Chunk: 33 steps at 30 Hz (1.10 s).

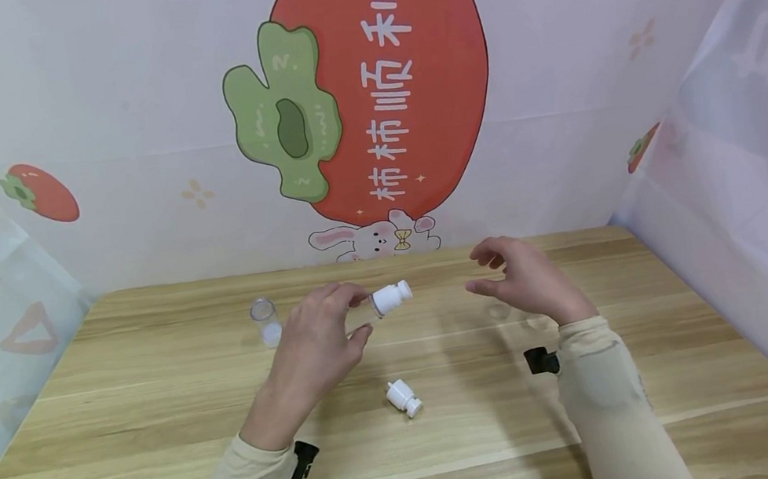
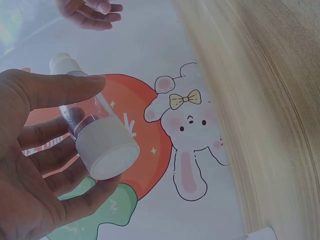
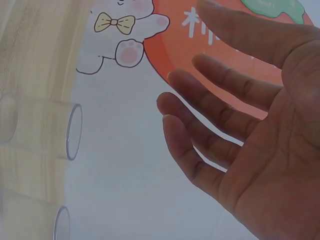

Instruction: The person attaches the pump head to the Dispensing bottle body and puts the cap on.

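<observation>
My left hand (image 1: 316, 334) grips a small clear bottle between thumb and fingers, above the table. The bottle has a white base (image 2: 107, 150) at one end and a white pump top (image 1: 389, 298) at the other, tilted toward the right. My right hand (image 1: 527, 278) is raised off to the right with its fingers loosely bent and nothing in them; its palm and fingers (image 3: 215, 107) show in the right wrist view. Below the hands, a loose white pump head (image 1: 404, 398) lies on the table.
A clear container with a white base (image 1: 266, 324) stands on the table left of my left hand. Two transparent cylinders, a nearer one (image 3: 74, 132) and another (image 3: 61, 225), stand by my right hand. A printed cloth (image 1: 127, 103) hangs behind the wooden table (image 1: 128, 427).
</observation>
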Tool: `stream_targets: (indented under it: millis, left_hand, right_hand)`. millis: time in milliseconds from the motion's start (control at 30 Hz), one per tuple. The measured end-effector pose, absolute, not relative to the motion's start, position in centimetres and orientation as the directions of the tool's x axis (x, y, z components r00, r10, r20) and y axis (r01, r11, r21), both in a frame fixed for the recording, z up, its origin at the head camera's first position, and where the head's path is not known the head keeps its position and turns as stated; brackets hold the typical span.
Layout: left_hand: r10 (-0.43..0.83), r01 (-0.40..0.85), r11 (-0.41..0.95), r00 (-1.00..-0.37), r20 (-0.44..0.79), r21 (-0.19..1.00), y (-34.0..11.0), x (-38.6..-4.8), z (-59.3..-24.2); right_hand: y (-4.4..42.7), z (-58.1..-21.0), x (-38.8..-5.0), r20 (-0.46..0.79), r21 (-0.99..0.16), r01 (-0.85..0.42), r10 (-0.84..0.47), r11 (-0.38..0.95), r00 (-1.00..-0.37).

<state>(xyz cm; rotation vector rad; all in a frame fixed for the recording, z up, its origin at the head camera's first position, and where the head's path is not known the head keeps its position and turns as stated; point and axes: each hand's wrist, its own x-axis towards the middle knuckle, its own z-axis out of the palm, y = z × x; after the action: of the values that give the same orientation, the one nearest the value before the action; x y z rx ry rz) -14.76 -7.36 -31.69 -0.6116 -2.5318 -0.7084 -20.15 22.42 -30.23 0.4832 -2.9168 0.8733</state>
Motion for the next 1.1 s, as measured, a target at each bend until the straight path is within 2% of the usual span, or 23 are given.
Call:
stream_targets:
  millis: [333,1100]
  left_hand:
    - [0.296,0.520,0.769,-0.805,0.514,0.372,-7.4,-14.8,-31.7]
    - [0.298,0.522,0.769,-0.803,0.515,0.369,-7.4,-14.8,-31.8]
  right_hand:
    - [23.8,-30.7,-20.4,0.120,-0.486,-0.281,-0.255,0.828,-0.959]
    - [24.7,-32.6,-21.4,-0.020,-0.413,-0.211,-0.240,0.886,-0.971]
